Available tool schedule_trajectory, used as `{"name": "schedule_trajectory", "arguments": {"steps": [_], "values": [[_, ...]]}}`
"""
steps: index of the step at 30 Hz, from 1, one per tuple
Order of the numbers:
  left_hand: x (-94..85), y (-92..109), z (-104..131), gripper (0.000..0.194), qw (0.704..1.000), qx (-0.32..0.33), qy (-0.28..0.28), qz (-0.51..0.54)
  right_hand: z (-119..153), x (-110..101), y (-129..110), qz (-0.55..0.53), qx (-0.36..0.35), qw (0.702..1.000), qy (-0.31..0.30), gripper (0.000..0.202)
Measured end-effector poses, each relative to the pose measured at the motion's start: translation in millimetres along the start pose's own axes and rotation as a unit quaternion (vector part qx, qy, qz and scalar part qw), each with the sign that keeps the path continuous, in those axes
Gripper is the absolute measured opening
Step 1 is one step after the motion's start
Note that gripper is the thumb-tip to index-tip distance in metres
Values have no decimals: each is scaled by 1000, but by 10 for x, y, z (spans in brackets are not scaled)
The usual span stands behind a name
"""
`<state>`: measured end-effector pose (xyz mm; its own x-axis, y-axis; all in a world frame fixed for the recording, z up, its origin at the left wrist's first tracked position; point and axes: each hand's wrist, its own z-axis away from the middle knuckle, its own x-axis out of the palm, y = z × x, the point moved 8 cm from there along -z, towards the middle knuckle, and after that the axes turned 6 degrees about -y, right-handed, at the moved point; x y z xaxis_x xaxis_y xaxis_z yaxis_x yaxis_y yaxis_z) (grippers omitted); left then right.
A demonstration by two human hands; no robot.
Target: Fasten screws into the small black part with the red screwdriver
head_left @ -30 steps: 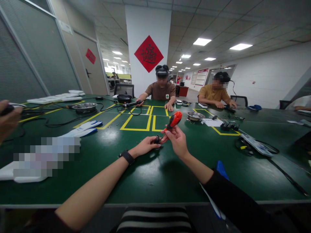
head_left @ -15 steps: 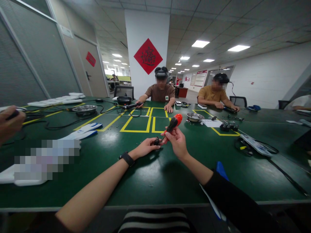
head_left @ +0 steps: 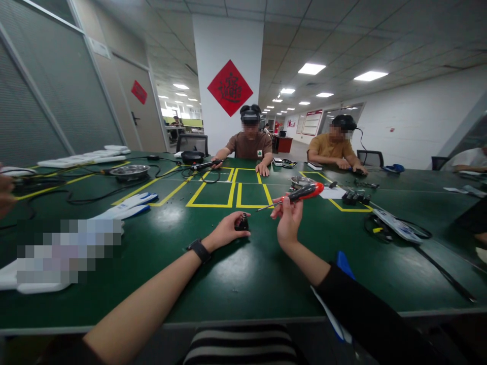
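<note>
My left hand (head_left: 227, 231) is closed around a small black part with a shiny round top (head_left: 243, 222), held low over the green table (head_left: 243, 284). What the part is exactly, I cannot make out. Raised to its right, my right hand (head_left: 289, 223) grips a screwdriver (head_left: 306, 192) with a red and black handle. The thin metal shaft points left and slightly down, its tip apart from the black part.
Yellow tape (head_left: 211, 205) marks boxes ahead. A metal bowl (head_left: 130, 172) and white-blue gloves (head_left: 133, 204) lie left; another bowl (head_left: 300, 181), black blocks (head_left: 356, 197) and a cabled power strip (head_left: 397, 223) lie right. Co-workers (head_left: 249, 144) sit opposite.
My right hand has drawn the screwdriver away from the black part, to the right, and tilted it nearly level. My left hand stays in place with the part.
</note>
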<state>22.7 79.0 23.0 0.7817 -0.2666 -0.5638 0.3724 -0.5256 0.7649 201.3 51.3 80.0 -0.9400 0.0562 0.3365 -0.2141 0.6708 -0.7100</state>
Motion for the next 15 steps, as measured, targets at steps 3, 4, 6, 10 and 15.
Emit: {"name": "schedule_trajectory", "arguments": {"steps": [3,4,6,10,15], "values": [[57,-3,-7,60,996,11,-43,71,-36,-82,79,18,4,999,30,28],[64,0,-8,61,995,18,-48,86,-45,-99,105,22,7,999,37,28],[42,-11,-7,66,996,22,-31,76,-54,-113,147,28,14,999,43,30],[-17,-86,-2,66,1000,-14,15,9,-50,-71,158,39,26,999,26,33],[17,-105,-20,59,999,-20,-7,41,-28,36,119,52,33,998,-20,37]]}}
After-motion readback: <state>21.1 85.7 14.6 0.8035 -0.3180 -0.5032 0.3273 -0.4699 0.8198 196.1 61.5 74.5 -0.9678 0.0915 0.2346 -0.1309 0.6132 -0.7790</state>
